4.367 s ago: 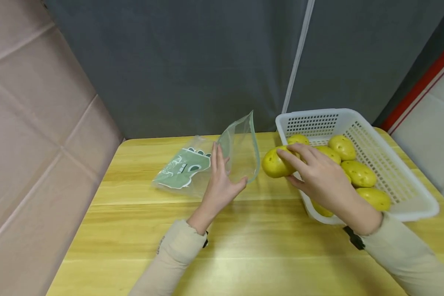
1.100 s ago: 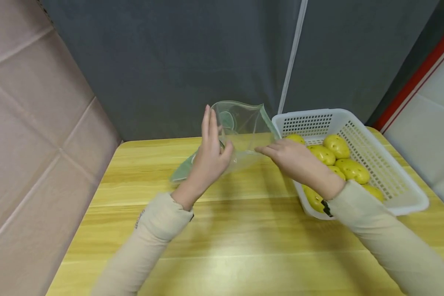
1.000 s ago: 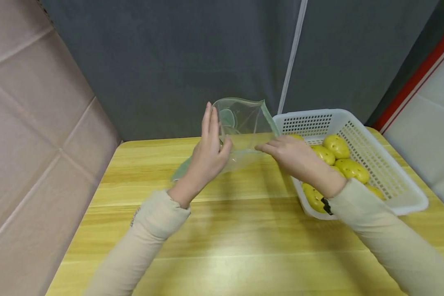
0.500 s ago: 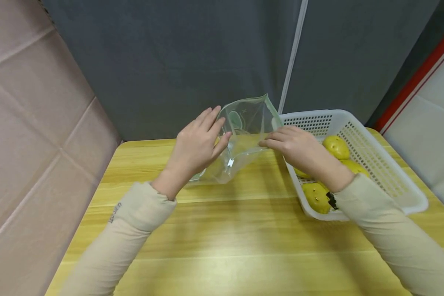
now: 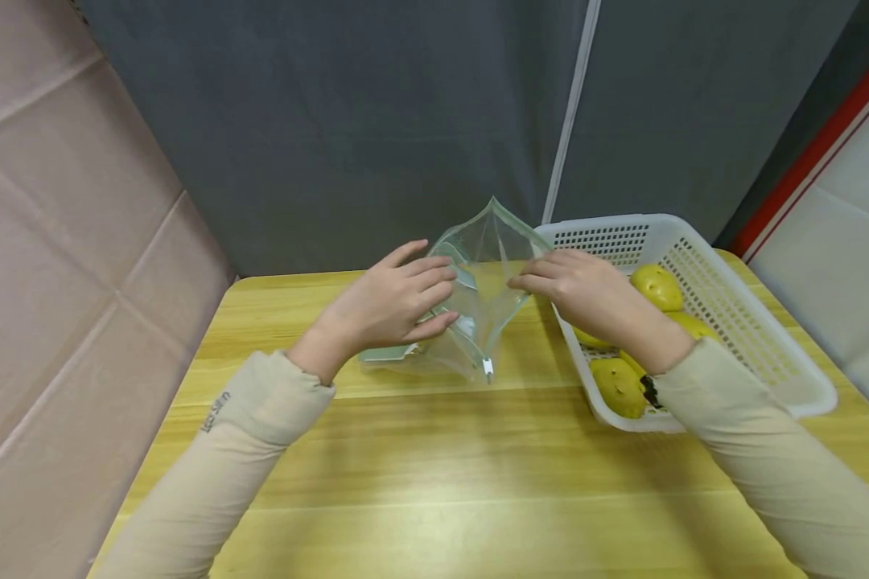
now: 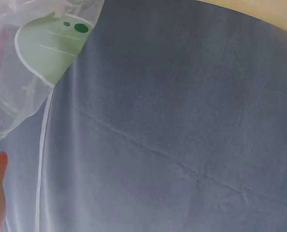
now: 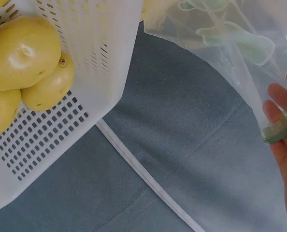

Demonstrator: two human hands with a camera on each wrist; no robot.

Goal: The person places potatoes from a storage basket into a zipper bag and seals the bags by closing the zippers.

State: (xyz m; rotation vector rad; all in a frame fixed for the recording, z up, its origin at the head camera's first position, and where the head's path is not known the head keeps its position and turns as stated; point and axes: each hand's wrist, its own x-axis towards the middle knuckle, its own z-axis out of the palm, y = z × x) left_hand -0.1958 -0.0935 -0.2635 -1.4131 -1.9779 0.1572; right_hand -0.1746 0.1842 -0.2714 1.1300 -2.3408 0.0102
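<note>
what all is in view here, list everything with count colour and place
zip bag: 1, clear with green print, table centre, held up by both hands
potato in bag: 1, yellow, seen through the plastic
basket: 1, white, perforated, table right
potatoes in basket: at least 4 visible, yellow
table: 1, light wood
curtain: grey, behind table
left hand: grips the bag's left side
right hand: pinches the bag's right edge

**What can't be made out**

The right hand (image 5: 586, 293) and its sleeve cover several potatoes (image 5: 619, 386) in the basket (image 5: 768, 354). Through the clear bag (image 5: 481, 305), its contents read only as a yellowish blur. The left wrist view cuts the bag off at the frame's corner.
</note>
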